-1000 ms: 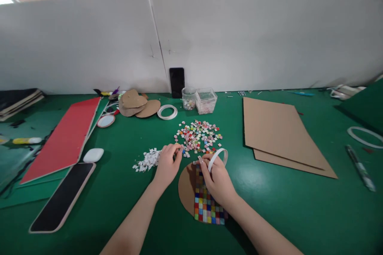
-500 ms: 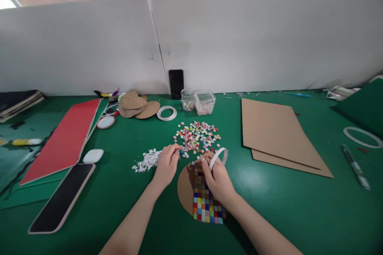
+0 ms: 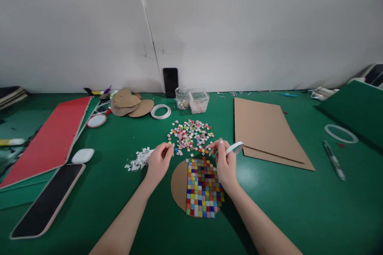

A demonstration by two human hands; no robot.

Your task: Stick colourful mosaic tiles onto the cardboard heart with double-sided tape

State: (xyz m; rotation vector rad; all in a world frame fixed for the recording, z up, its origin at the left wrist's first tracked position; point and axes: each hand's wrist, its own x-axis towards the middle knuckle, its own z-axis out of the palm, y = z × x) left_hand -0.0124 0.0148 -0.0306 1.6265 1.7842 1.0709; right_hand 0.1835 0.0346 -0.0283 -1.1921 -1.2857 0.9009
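A round cardboard disc [image 3: 178, 185] lies in front of me, its left part bare. Rows of small coloured mosaic tiles [image 3: 196, 203] cover the rest. My left hand [image 3: 158, 161] is closed in a pinch at the near-left edge of a heap of loose tiles [image 3: 188, 135]; what its fingertips hold is too small to make out. My right hand [image 3: 226, 165] is above the disc's upper right edge, with a narrow white roll of tape [image 3: 238, 147] held at its fingers. Its fingertips point toward the heap's near-right side. White paper scraps [image 3: 139, 160] lie beside my left hand.
Behind the heap stand two clear plastic containers [image 3: 199, 101] and an upright phone [image 3: 170, 83]. Cardboard sheets [image 3: 263, 127] and a marker [image 3: 334, 161] lie right. Another phone [image 3: 49, 201], a white case [image 3: 83, 155], a red board [image 3: 49, 139], cardboard discs [image 3: 143, 108] and a tape roll [image 3: 160, 112] lie left.
My right hand has drawn back to the right, uncovering more of the tiled rows, and the tape roll has tilted over with it. My left hand stays by the heap. The view has shifted slightly.
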